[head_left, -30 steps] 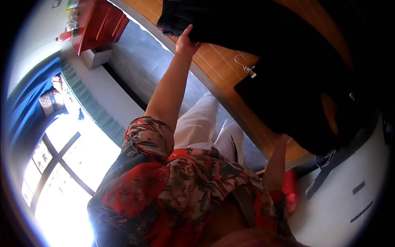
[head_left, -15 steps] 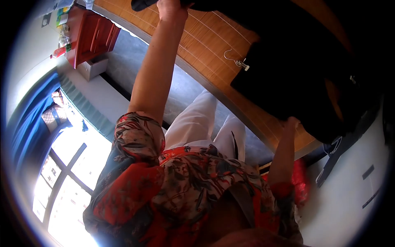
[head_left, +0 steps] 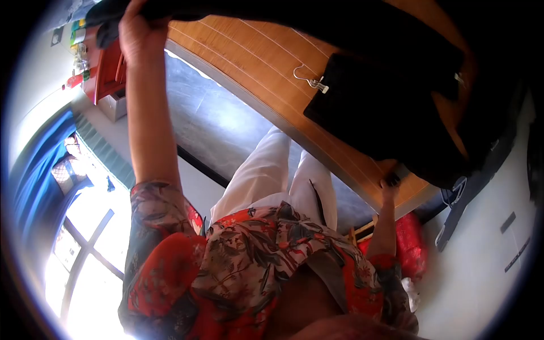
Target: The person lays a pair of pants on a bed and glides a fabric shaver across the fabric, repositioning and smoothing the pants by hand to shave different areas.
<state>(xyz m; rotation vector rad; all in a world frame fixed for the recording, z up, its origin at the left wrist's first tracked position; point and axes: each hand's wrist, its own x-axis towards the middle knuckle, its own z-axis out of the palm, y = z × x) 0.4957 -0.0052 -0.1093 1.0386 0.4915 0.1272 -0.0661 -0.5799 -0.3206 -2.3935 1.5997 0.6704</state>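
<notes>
My left hand (head_left: 139, 37) is closed on a long piece of black cloth (head_left: 226, 8) at the upper left, arm stretched out. The cloth runs along the top of the view towards the right. A black garment (head_left: 368, 107) lies on the slatted wooden mat (head_left: 255, 62), fastened to a clip hanger (head_left: 309, 79) with a pale clip at its edge. A second clip (head_left: 458, 77) shows farther right. By the garment's near edge, my right hand (head_left: 389, 187) has its fingers curled round a small dark patch that I cannot make out.
A grey edge (head_left: 266, 110) borders the mat, with grey floor (head_left: 209, 102) below. To the left stand a red cabinet (head_left: 107, 73) and a bright window with a blue curtain (head_left: 34, 181). At the right are a red cloth (head_left: 411, 243) and a dark hanger-like bar (head_left: 453, 221).
My left hand has moved left, drawing the black cloth out with it. My right hand has come slightly down and left, away from the garment's edge. The view has shifted a little.
</notes>
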